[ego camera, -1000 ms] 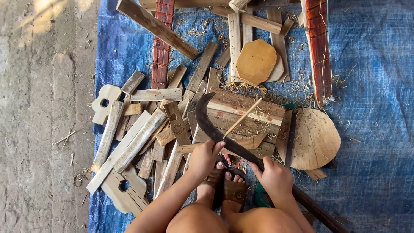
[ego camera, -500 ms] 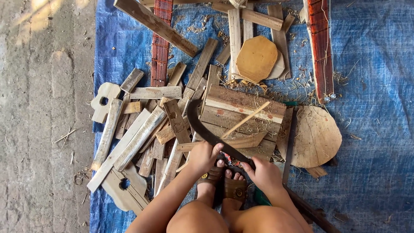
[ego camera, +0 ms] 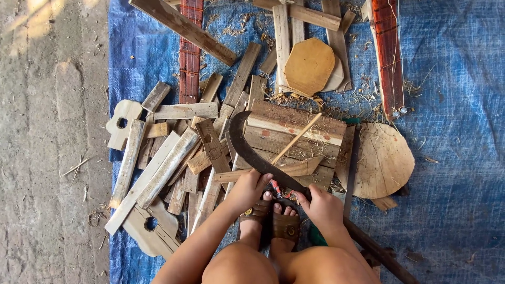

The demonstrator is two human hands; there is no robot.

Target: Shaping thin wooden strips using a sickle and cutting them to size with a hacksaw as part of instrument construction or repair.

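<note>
Left hand [ego camera: 248,190]: closed, fingers curled over back of curved blade [ego camera: 247,150] | Right hand [ego camera: 322,206]: closed, gripping same blade near long dark handle [ego camera: 376,250] | Blade: hooked tip up-left, lying across wooden block [ego camera: 294,142] beside thin stick [ego camera: 295,139] | Surroundings: scrap boards [ego camera: 168,165], blue tarp [ego camera: 452,105], sandalled feet [ego camera: 271,218] between hands.

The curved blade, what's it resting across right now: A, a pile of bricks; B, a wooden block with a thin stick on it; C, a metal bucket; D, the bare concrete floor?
B: the curved blade lies over the wooden block, beside the thin stick, with the left hand on it and the right hand gripping its handle.
</note>
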